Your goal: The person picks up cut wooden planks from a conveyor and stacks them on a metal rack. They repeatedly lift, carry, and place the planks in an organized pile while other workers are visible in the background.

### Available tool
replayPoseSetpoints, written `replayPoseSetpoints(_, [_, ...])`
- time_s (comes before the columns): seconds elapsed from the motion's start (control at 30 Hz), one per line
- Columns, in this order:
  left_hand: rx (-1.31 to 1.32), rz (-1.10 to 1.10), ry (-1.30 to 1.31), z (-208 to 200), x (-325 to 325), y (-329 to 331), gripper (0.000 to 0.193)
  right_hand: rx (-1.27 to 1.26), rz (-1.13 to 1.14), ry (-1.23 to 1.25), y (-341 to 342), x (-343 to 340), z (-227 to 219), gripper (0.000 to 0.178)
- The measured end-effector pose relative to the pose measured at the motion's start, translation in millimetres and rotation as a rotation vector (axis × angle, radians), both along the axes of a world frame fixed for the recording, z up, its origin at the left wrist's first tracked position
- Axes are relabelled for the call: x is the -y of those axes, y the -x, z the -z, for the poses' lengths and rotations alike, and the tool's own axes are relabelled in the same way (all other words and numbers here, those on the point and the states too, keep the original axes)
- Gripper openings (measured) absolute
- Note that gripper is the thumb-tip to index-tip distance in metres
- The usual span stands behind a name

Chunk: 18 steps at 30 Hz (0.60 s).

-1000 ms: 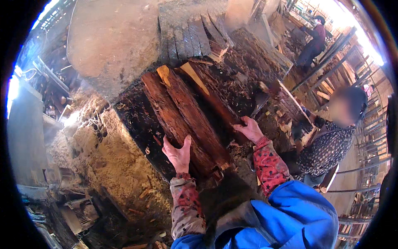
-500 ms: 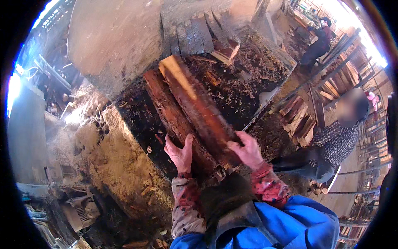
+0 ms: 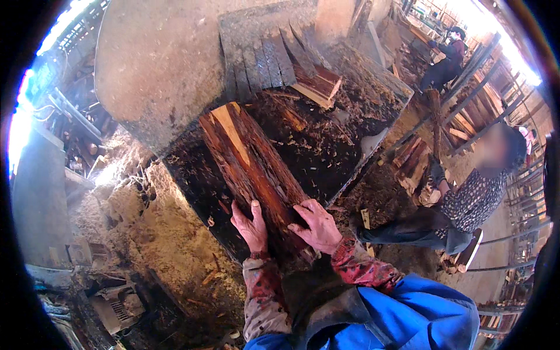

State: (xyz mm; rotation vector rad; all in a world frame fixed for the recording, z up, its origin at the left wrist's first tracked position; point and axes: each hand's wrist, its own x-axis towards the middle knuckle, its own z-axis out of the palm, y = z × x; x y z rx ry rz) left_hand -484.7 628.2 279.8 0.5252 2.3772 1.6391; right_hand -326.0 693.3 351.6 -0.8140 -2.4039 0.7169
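Note:
Two bark-edged wood slabs (image 3: pixel 242 149) lie pressed together lengthwise on a dark metal machine table (image 3: pixel 309 157); a pale sawn strip shows at their far end. My left hand (image 3: pixel 251 227) is at the near left side, thumb on top and fingers along the edge. From the right, my right hand (image 3: pixel 318 226) grips the near part, fingers bent over the bark. Both hands touch the wood. Beyond the slabs, hanging metal flaps (image 3: pixel 259 64) front a large tan cover (image 3: pixel 163 58). Another piece of sawn wood (image 3: pixel 318 86) sits beside the flaps.
Bark scraps and shavings (image 3: pixel 361 87) litter the table's far right. Sawdust (image 3: pixel 175 221) is heaped on the left. A co-worker in a dotted top (image 3: pixel 475 201) is at the right by stacked wood (image 3: pixel 411 160), holding an upright piece (image 3: pixel 435 119). Another person (image 3: pixel 446 61) stands farther back.
The right slab has shifted left and turned against the other one. My right hand has moved left with it. The co-worker at the right now holds an upright piece of wood.

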Motion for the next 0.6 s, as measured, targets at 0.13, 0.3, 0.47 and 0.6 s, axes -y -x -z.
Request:
replayPoseSetpoints(0.13, [-0.007,-0.025,-0.063,3,-1,0,0.072,-0.013,-0.059,0.116,-5,-19,9,0.04])
replayPoseSetpoints(0.3, [0.008,-0.046,-0.059,8,-2,1,0.074,0.021,-0.085,0.051,-1,-19,2,0.036])
replayPoseSetpoints(0.47, [0.012,-0.046,-0.038,0,-2,-1,0.075,0.002,-0.072,0.029,-1,-16,4,0.037])
replayPoseSetpoints(0.6, [0.024,-0.038,-0.018,-1,-1,-1,0.076,0.035,-0.13,0.05,-1,-23,1,0.036])
